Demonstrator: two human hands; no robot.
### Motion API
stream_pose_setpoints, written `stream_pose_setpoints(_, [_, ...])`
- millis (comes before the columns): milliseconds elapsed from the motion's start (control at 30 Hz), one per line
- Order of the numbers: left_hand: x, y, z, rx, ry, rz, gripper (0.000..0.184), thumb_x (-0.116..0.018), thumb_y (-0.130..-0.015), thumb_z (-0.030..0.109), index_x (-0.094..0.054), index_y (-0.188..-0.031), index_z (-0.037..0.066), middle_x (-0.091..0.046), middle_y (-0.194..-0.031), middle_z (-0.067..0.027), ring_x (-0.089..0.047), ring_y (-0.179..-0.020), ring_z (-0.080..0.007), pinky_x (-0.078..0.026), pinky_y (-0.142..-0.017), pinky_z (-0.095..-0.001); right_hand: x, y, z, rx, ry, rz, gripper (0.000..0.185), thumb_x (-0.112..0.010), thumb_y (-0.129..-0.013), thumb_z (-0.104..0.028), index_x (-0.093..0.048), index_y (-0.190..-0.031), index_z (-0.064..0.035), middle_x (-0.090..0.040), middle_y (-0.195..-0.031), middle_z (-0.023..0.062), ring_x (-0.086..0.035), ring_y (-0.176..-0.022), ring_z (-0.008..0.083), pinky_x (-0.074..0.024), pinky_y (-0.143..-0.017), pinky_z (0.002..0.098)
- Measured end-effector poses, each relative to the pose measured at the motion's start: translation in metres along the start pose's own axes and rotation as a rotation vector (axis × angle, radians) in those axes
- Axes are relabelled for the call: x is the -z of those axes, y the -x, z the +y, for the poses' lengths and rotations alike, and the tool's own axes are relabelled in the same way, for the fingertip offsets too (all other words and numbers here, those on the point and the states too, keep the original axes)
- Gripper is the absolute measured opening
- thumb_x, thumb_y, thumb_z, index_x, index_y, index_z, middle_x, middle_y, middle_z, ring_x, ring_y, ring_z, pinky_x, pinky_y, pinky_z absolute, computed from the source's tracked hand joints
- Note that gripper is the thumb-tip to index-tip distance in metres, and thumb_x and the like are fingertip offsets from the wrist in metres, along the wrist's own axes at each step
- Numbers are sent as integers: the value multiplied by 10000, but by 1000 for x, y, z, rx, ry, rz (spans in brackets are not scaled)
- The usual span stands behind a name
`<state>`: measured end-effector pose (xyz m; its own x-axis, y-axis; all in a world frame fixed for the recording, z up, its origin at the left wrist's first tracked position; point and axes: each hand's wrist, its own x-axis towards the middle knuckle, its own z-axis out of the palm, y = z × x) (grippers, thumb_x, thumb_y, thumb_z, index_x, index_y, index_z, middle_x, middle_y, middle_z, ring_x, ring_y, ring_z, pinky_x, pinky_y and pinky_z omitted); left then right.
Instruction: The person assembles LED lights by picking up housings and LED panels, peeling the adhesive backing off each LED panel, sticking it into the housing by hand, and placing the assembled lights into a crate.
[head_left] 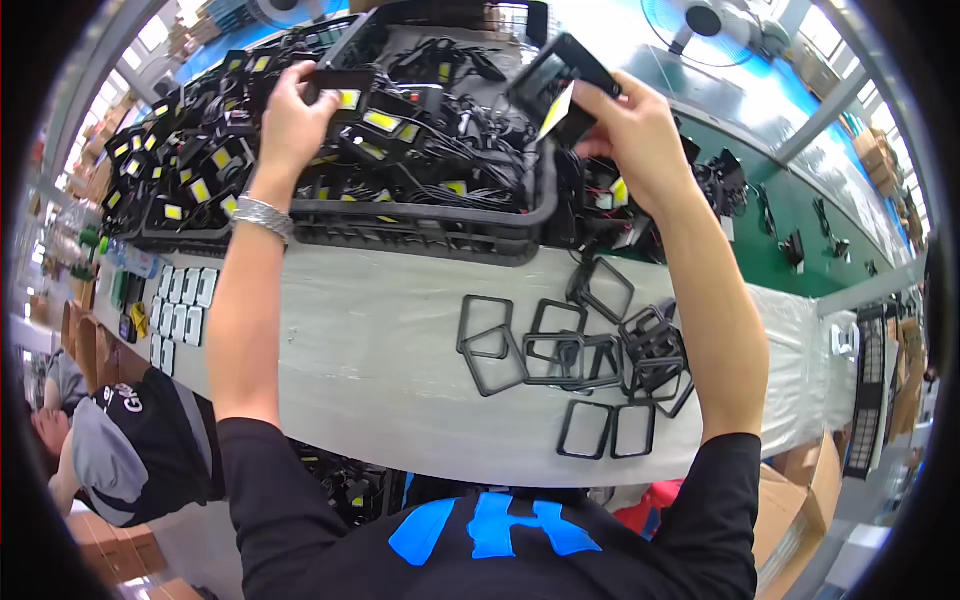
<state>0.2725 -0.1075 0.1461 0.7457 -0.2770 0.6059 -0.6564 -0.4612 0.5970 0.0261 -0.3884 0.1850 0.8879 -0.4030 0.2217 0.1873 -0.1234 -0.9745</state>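
Your right hand [628, 118] pinches a black case [545, 88] over the right edge of the crate [430, 217]; your left hand [294, 118] is closed on a black unit [342, 80] above it. Loose black frames [554, 346] lie on the pale table [370, 340], a fan [703, 22] beyond.

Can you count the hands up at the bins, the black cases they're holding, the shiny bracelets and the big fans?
Hands: 2, left hand and right hand
Held cases: 2, left case and right case
Bracelets: 1, silver bracelet
Fans: 2, left fan and right fan
Total: 7
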Motion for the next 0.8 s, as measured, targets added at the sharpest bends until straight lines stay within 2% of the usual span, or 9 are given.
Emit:
stream_pose_setpoints(100, [7,27,29,-18,-383,79,519,-687,-809,275,-525,-1259,73,-579,-1218,-174,-577,-1094,-341,-463,-919,-409,-15,8,9,-22,83,-66,263,-669,-867,-212,-635,-1029,-7,-660,-808,34,-599,-657,63,-511,-554,205])
stream_pose_setpoints(167, [5,34,31,-273,-646,249,434,-644,-837,265,-554,-1227,97,-554,-1245,-153,-533,-1127,-330,-438,-937,-402,-19,11,15,-23,141,-87,251,-668,-870,-213,-643,-1023,-15,-664,-800,23,-595,-656,58,-507,-554,204])
stream_pose_setpoints(300, [-1,60,81,-475,-127,229,248,-551,-866,104,-609,-1104,66,-581,-1159,-153,-556,-1051,-305,-447,-901,-388,-21,22,23,-11,221,-153,216,-691,-850,-182,-667,-989,-19,-668,-779,21,-589,-654,57,-461,-541,212])
stream_pose_setpoints(367, [-8,85,115,-303,203,6,308,-599,-854,144,-575,-1147,54,-591,-1125,-149,-626,-812,-240,-512,-716,-330,-22,29,24,-28,163,-236,208,-715,-819,-143,-673,-971,-7,-662,-779,3,-572,-666,42,-440,-568,201])
stream_pose_setpoints(400, [-10,96,128,-325,311,-175,341,-633,-864,95,-570,-1196,52,-608,-1128,-117,-572,-707,-90,-476,-607,-210,-20,31,26,-34,174,-282,208,-718,-813,-133,-672,-969,-3,-657,-780,-4,-567,-675,37,-438,-576,197])
stream_pose_setpoints(500, [-27,118,146,-299,465,-610,576,-643,-789,120,-464,-1334,74,-601,-1156,-132,-607,-812,-122,-500,-659,-274,-22,36,23,-2,227,-345,196,-726,-784,-85,-663,-937,19,-615,-770,-29,-554,-720,29,-436,-628,186])
stream_pose_setpoints(567, [-37,126,148,-192,523,-735,633,-590,-789,47,-392,-1389,83,-592,-1161,-140,-617,-862,-148,-530,-663,-275,-11,35,35,-53,300,-384,231,-737,-782,-92,-650,-966,18,-615,-812,-26,-558,-744,37,-450,-673,184])
stream_pose_setpoints(700, [-45,136,159,205,891,-876,653,-469,-778,-101,-351,-1391,89,-577,-1172,-124,-631,-898,-148,-590,-661,-255,-14,69,31,134,236,-17,281,-712,-840,-125,-601,-1063,4,-590,-825,-18,-536,-734,34,-439,-635,194])
stream_pose_setpoints(800, [-49,152,170,311,1126,-759,508,-440,-782,-121,-416,-1261,46,-568,-1195,-117,-640,-973,-169,-606,-718,-283,5,124,39,152,122,202,265,-648,-904,-209,-593,-1047,7,-595,-814,25,-563,-693,64,-436,-611,193])
